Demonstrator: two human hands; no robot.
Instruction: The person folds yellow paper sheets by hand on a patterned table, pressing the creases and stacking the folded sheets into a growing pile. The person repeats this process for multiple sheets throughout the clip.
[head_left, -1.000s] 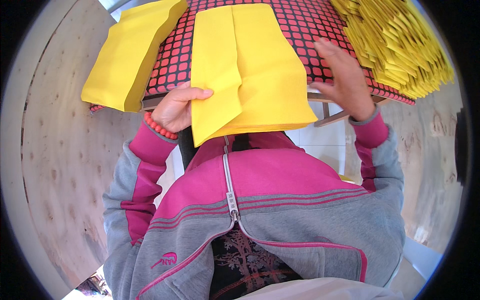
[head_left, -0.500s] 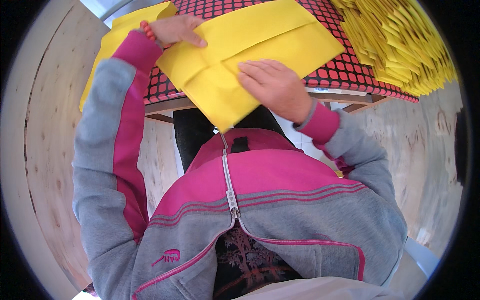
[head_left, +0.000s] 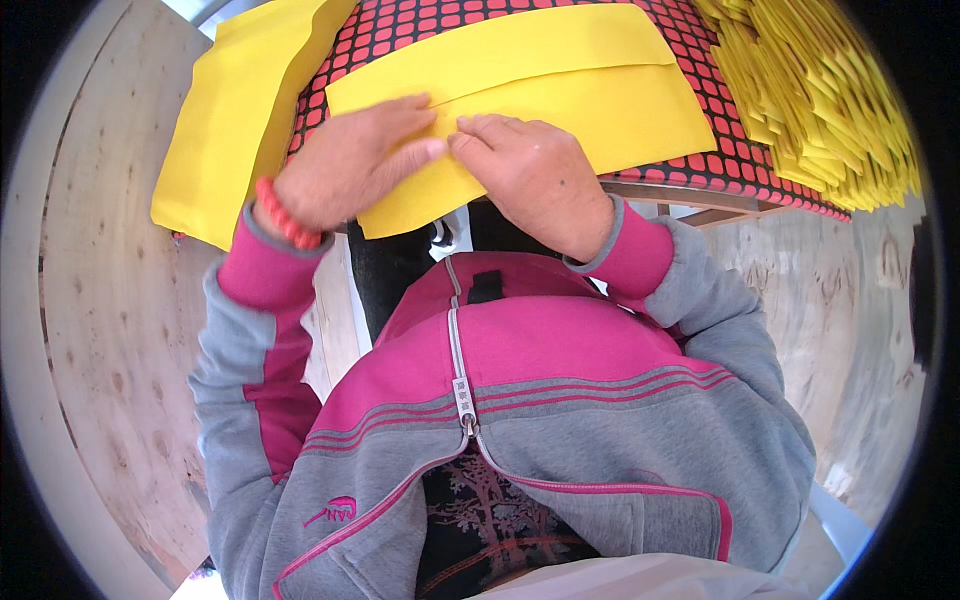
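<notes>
A yellow, cloth-like sheet [head_left: 590, 110] lies across the near edge of the table, a long folded flap running along it. Its near left corner hangs past the edge towards me. My left hand [head_left: 350, 160], a red bead bracelet at its wrist, is over the left part of the sheet with fingers stretched and thumb apart. Close beside it, my right hand [head_left: 535, 180] rests on the sheet's near middle, fingers extended and slightly bent. The fingertips of both hands almost meet below the flap's edge. The sheet's underside is hidden.
More yellow material [head_left: 235, 110] lies at the left, draping over the table's side. A thick stack of folded yellow pieces [head_left: 820, 90] stands at the right end. The table wears a red-and-black patterned cloth [head_left: 400, 25]. Wooden boards [head_left: 110, 330] are at my left.
The sheet has turned, so its flap now runs more level and its pointed near corner has lifted away from my lap. My left hand has come nearer to me and towards my right hand.
</notes>
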